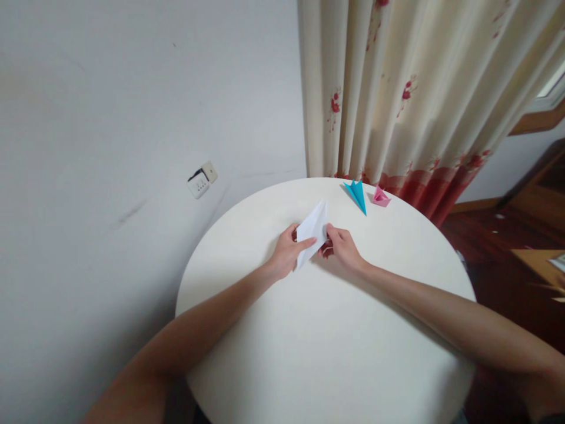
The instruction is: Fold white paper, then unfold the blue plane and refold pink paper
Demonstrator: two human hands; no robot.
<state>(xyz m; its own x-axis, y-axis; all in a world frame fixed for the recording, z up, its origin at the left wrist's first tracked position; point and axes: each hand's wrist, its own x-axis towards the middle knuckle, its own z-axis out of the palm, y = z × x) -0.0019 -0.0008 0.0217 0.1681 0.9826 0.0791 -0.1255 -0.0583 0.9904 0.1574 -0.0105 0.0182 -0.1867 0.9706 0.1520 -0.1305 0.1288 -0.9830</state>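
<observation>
A folded sheet of white paper (312,228), roughly diamond-shaped, is held tilted over the table between both hands. My left hand (289,250) grips its left side, thumb lying across the front face and the other fingers mostly behind it. At the paper's right edge, my right hand (342,242) pinches it between thumb and fingers; some of those fingers are hidden behind the sheet. Beyond the hands, toward the table's far edge, lie a blue paper plane (358,195) and a small pink paper boat (381,197).
The round white table (282,341) stands near a pale wall (132,106) with a socket (199,185). A floral curtain (375,88) with a red hem hangs behind the far edge. Wooden furniture (538,265) is at the right, over a dark floor.
</observation>
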